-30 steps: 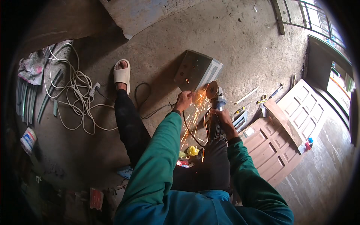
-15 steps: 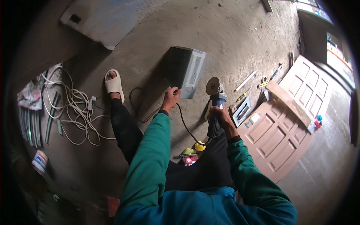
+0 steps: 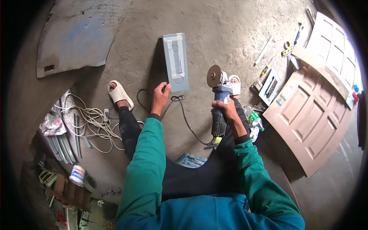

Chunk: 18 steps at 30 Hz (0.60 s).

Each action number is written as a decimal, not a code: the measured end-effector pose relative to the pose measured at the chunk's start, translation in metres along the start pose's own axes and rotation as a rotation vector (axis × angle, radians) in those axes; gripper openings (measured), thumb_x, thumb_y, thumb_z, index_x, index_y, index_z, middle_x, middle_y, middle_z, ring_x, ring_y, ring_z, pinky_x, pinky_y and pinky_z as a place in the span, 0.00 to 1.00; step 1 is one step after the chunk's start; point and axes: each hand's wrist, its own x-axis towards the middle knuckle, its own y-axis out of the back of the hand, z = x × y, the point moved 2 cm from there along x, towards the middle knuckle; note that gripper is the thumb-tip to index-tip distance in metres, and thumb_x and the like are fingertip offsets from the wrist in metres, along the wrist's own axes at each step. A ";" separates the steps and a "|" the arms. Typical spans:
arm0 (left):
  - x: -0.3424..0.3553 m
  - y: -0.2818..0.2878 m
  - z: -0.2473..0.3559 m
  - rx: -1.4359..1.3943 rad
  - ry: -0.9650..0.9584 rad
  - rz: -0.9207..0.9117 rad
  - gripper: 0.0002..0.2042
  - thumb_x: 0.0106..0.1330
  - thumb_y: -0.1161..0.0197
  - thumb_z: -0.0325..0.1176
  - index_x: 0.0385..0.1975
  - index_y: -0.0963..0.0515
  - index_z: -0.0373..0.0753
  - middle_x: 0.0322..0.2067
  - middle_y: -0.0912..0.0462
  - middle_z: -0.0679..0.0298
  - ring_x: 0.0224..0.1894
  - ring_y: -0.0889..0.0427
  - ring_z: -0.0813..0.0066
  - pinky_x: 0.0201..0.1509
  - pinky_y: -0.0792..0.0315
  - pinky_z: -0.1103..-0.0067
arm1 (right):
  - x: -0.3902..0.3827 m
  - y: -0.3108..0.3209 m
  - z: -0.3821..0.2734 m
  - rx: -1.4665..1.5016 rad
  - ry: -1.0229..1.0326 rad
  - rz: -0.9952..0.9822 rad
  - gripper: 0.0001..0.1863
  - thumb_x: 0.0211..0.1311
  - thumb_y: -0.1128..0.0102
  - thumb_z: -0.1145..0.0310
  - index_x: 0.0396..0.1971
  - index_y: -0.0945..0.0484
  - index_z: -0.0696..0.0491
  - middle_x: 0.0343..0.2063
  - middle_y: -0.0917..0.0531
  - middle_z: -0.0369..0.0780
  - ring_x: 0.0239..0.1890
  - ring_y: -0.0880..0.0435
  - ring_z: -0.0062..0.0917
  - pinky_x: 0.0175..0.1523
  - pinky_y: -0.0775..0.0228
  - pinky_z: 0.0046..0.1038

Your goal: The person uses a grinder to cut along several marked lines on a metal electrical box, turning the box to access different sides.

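Note:
My left hand (image 3: 161, 97) is closed on the near corner of a grey metal box (image 3: 183, 57) standing on the concrete floor. Pale tape frames round knockouts on the side of the box that faces up. In my right hand (image 3: 227, 109) is a blue and black angle grinder (image 3: 219, 124), gripped round its body. Its cutting disc (image 3: 213, 76) points away from me, to the right of the box and apart from it. A black power cord (image 3: 188, 122) runs from the grinder's rear and loops on the floor near my left hand.
A tangled white extension cord (image 3: 97, 128) lies left, beside metal strips (image 3: 61, 147) and a white can (image 3: 77, 175). My slippered feet are planted either side. At right are a panelled wooden door (image 3: 303, 126), a breaker panel (image 3: 270, 87) and hand tools. A large board (image 3: 76, 42) lies far left.
The box has been turned, so its taped side now faces up more fully. My left hand has stayed at its near corner. The grinder remains in my right hand, and my view has shifted.

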 end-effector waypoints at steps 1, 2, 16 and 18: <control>0.000 0.001 -0.001 -0.004 -0.002 0.000 0.14 0.66 0.42 0.39 0.33 0.25 0.30 0.22 0.26 0.67 0.27 0.30 0.83 0.33 0.33 0.81 | 0.002 0.002 0.003 0.021 -0.008 -0.005 0.15 0.45 0.33 0.72 0.31 0.30 0.59 0.23 0.22 0.40 0.21 0.19 0.27 0.28 0.24 0.27; 0.001 0.000 -0.001 -0.011 -0.005 -0.001 0.14 0.66 0.42 0.39 0.34 0.25 0.30 0.22 0.27 0.68 0.27 0.31 0.83 0.32 0.34 0.81 | 0.003 0.004 0.006 0.020 -0.009 -0.018 0.15 0.45 0.33 0.72 0.31 0.30 0.59 0.23 0.22 0.40 0.21 0.19 0.27 0.27 0.24 0.27; -0.001 0.002 0.002 0.011 -0.019 -0.004 0.13 0.67 0.41 0.38 0.35 0.24 0.31 0.23 0.28 0.74 0.26 0.34 0.88 0.29 0.38 0.86 | 0.015 -0.007 0.015 0.010 0.032 -0.094 0.17 0.43 0.32 0.70 0.32 0.28 0.59 0.25 0.22 0.39 0.21 0.21 0.23 0.28 0.26 0.25; -0.002 -0.003 0.005 0.010 -0.035 -0.011 0.13 0.66 0.41 0.38 0.35 0.24 0.31 0.24 0.28 0.73 0.27 0.33 0.87 0.30 0.37 0.85 | 0.017 -0.009 0.011 -0.017 0.041 -0.100 0.18 0.43 0.32 0.70 0.33 0.28 0.60 0.25 0.22 0.39 0.21 0.21 0.22 0.28 0.26 0.25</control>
